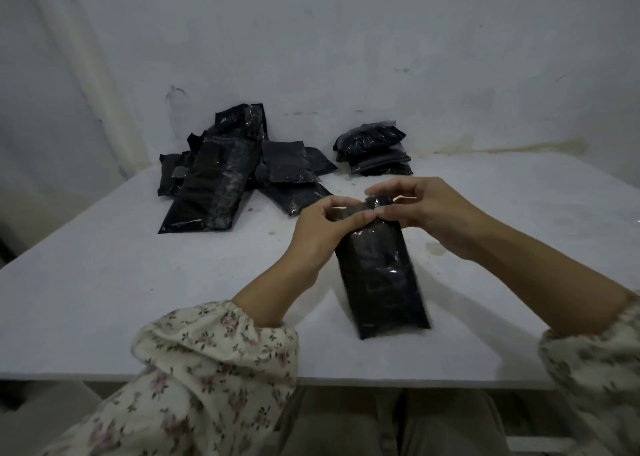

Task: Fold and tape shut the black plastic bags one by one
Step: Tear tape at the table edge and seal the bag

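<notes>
A long black plastic bag [379,279] is held over the middle of the white table [138,299], its lower end near the front edge. My left hand [322,228] pinches the bag's top end from the left. My right hand [422,209] pinches the same top end from the right, fingers curled over a small rolled flap. A strip of clear tape seems to run between the two hands, though dim light keeps me from being sure.
A loose heap of unfolded black bags [228,175] lies at the back left of the table. A small stack of folded, taped bags [375,149] sits at the back centre against the white wall. Floral sleeves cover both forearms.
</notes>
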`<state>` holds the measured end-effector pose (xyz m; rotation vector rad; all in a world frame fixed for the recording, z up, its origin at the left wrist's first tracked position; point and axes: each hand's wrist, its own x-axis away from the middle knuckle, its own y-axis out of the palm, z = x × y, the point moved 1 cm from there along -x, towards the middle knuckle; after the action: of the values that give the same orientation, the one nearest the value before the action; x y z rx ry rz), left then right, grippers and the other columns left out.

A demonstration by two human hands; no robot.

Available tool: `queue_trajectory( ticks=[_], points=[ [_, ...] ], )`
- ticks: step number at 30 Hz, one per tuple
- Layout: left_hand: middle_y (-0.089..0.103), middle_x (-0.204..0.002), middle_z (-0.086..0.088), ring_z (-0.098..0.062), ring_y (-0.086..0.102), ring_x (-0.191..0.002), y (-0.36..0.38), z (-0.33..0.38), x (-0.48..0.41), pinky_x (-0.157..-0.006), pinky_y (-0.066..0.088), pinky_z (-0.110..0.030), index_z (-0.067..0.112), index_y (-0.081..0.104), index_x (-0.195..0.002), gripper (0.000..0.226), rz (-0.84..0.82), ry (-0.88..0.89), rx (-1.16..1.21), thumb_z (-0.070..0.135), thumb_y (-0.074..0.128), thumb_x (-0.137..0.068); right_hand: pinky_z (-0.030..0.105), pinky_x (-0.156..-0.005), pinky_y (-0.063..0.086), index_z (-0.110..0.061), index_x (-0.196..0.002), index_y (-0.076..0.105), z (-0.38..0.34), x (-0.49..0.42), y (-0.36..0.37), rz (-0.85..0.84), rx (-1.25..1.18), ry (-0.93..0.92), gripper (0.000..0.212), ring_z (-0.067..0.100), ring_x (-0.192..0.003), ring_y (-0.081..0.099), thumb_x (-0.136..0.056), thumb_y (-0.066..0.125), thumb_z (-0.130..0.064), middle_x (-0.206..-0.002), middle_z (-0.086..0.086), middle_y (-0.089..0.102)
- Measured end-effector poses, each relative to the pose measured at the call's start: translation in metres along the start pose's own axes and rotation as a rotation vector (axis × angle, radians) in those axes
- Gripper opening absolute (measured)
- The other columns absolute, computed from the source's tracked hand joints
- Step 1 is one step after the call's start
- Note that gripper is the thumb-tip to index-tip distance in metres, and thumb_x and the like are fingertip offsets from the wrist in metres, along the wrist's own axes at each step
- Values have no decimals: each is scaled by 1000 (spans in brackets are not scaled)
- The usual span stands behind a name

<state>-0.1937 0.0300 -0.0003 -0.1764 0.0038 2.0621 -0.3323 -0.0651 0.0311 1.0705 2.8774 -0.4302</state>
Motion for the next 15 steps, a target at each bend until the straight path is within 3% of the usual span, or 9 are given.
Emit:
queue_trajectory(
  ticks=[4,8,12,15],
  points=[
    [68,-95,-5,-14,67,-84,5,0,-5,-72,55,-19,16,65,-96,19,35,-46,136,19,75,-80,20,-61,53,-7,-99,70,0,-3,1,15,-24,40,16,10,-77,68,-84,67,-2,-85,2,71],
    [66,-85,-1,-2,66,-68,6,2,-9,-62,51,-14,12,62,-95,19,33,3,141,12,75,-80,20,-60,52,-2,-99,72,1,-4,2,45,-78,59,21,12,-75,66,-87,66,-17,-86,8,71],
    [65,-91,-1,-5,66,-75,7,4,-9,-63,50,-14,15,60,-99,22,13,20,94,15,74,-82,19,-59,52,-4,-92,72,1,-2,1,50,-82,45,20,11,-75,67,-85,68,-22,-80,4,71],
    [64,-98,-5,-9,66,-77,12,3,-8,-66,54,-23,19,50,-110,29,54,2,170,22,69,-87,22,-61,52,-8,-84,70,4,-3,4,104,-146,65,16,11,-74,65,-90,63,-21,-77,2,70]
  ],
)
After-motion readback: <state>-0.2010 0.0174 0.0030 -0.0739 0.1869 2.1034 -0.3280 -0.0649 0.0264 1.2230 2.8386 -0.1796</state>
